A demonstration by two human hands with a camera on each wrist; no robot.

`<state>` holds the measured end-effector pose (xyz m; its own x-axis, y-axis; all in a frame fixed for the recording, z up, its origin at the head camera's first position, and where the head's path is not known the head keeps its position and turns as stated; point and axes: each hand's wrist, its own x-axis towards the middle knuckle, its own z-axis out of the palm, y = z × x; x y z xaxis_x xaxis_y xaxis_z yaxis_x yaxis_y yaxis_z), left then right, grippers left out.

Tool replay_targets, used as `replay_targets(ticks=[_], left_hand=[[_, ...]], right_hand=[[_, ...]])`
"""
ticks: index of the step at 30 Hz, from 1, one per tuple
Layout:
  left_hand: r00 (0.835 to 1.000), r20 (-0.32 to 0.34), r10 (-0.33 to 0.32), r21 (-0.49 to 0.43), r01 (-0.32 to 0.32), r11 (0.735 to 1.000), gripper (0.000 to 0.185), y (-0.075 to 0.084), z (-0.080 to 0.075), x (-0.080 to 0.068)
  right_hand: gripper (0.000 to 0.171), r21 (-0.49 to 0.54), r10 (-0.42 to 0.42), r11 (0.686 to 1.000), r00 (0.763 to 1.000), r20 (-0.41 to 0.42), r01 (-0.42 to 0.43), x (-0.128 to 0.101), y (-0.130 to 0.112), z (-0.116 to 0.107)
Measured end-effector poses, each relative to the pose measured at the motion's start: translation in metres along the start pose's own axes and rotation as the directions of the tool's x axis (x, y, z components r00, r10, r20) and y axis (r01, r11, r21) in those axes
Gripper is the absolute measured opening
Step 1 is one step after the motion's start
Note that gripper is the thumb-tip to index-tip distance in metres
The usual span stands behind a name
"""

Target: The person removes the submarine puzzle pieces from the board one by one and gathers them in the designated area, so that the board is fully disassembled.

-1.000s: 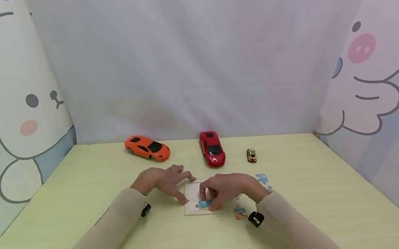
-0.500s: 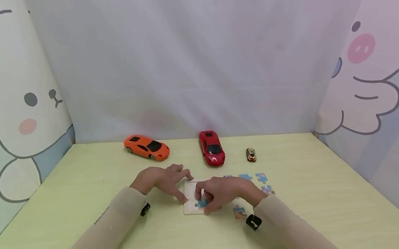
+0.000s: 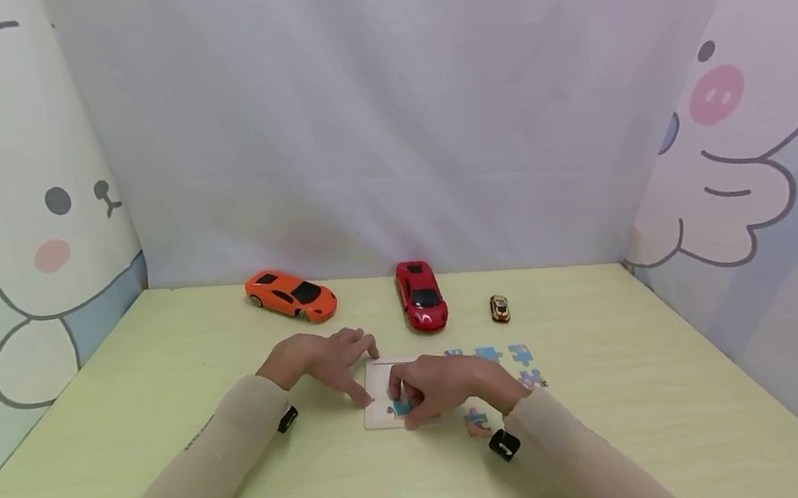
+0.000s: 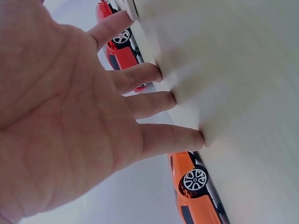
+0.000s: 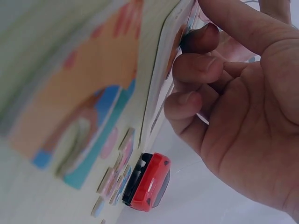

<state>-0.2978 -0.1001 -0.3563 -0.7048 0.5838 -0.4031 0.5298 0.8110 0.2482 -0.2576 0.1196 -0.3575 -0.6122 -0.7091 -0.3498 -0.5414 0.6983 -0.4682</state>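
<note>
My right hand (image 3: pixel 435 385) bends over the pale puzzle board (image 3: pixel 377 385), its thumb and index finger pinching a blue puzzle piece (image 3: pixel 401 408) low on the board. Much of that piece and the board's right side are hidden under the hand. In the right wrist view the right hand (image 5: pixel 247 107) has its other fingers curled in at the board's edge. My left hand (image 3: pixel 327 365) spreads its fingers beside the board, thumb tip at the left edge. In the left wrist view the left hand's (image 4: pixel 79 98) fingertips rest on the table, palm raised.
Several loose puzzle pieces (image 3: pixel 489 354) lie right of the board, and an orange-and-blue piece (image 3: pixel 477 423) lies nearer the front. Behind stand an orange toy car (image 3: pixel 292 296), a red toy car (image 3: pixel 422 296) and a tiny gold toy car (image 3: pixel 500 309). A grey curtain (image 3: pixel 367 118) backs the table.
My right hand has shifted slightly left over the board, covering more of the blue part and uncovering loose pieces behind it. The left hand stays in its place beside the board.
</note>
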Motion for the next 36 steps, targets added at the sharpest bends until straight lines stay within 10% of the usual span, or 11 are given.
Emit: replay_targets(ticks=[36], left_hand=[[0.999, 0.013, -0.052, 0.021, 0.052, 0.998, 0.074, 0.0008, 0.0027, 0.0001]], right_hand=[[0.027, 0.024, -0.08, 0.996, 0.996, -0.051, 0.081, 0.0021, 0.0029, -0.0036]])
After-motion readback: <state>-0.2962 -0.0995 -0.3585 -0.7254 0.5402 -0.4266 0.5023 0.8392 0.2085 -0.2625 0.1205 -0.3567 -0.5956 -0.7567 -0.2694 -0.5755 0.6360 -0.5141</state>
